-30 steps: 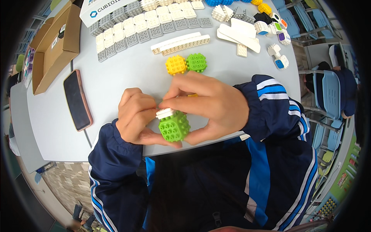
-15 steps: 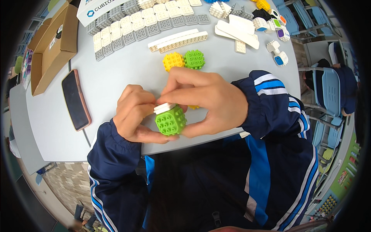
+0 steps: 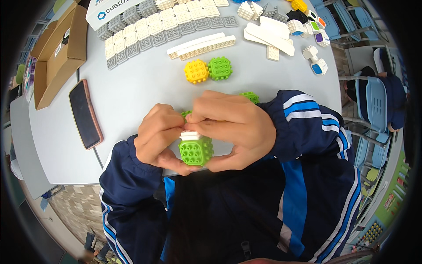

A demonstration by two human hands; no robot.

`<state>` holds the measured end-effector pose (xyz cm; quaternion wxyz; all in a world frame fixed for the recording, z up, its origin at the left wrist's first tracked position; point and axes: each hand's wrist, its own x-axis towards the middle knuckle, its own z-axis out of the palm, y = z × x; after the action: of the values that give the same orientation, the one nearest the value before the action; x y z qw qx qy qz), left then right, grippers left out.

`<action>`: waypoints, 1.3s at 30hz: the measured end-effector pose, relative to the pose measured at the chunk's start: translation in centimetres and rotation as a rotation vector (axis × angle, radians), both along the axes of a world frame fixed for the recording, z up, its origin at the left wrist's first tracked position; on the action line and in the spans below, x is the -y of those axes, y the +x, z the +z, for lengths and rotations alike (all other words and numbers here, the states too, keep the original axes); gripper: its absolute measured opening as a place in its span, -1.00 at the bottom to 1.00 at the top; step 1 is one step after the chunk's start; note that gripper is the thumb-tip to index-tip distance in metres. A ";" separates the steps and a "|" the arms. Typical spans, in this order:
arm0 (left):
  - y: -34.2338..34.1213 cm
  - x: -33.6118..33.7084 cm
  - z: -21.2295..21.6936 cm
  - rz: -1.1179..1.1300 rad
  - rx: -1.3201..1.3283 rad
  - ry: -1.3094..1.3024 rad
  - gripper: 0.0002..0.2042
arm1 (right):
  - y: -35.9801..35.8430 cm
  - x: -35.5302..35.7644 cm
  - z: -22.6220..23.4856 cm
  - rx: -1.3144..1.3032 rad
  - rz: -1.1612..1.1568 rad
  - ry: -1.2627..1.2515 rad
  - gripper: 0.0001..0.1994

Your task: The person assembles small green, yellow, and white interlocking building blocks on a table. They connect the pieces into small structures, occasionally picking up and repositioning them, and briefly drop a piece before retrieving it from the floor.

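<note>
Between my hands is a green studded cube block [image 3: 196, 152] with a white flat piece [image 3: 190, 135] against its far side. My left hand [image 3: 160, 136] grips it from the left, thumb under the near edge. From the right, my right hand [image 3: 237, 127] pinches it with thumb and curled fingers. The fingertips meet over the white piece and partly hide it. Past the hands sit a yellow cube block [image 3: 196, 71] and a green cube block [image 3: 220, 68], side by side. Another green block [image 3: 250, 97] peeks out behind my right hand, and a bit of green shows between my hands.
White beams [image 3: 202, 46] lie beyond the cubes, with rows of white and grey plates [image 3: 160, 31] behind. White panels [image 3: 272, 37] and small white modules [image 3: 314, 59] are at the far right. A phone [image 3: 85, 114] and an open cardboard box [image 3: 61, 55] are at the left.
Both hands have moved slightly nearer to me with the green block and white piece. Green pieces behind my hands have come into sight.
</note>
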<state>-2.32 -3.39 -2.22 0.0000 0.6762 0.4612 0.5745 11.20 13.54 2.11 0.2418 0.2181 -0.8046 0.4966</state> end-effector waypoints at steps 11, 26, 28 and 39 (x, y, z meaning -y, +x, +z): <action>-1.2 1.2 2.1 0.247 0.128 -0.415 -0.41 | -1.0 -2.8 2.5 0.061 -0.195 0.371 -0.28; -5.0 0.0 1.3 0.353 -0.269 -0.669 -0.65 | -3.4 -7.5 -1.1 0.218 -0.189 0.530 -0.61; -4.7 -0.1 1.6 0.363 -0.279 -0.692 -0.64 | -3.6 -7.5 -1.3 0.186 -0.175 0.507 -0.63; -4.8 0.0 0.9 0.416 -0.289 -0.646 -0.70 | -3.8 -7.9 -1.5 0.114 -0.105 0.476 -0.68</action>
<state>-7.17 -3.41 -1.30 0.0315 0.6075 0.7401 0.2868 7.38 21.48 0.62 0.1634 0.1986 -0.9214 0.2913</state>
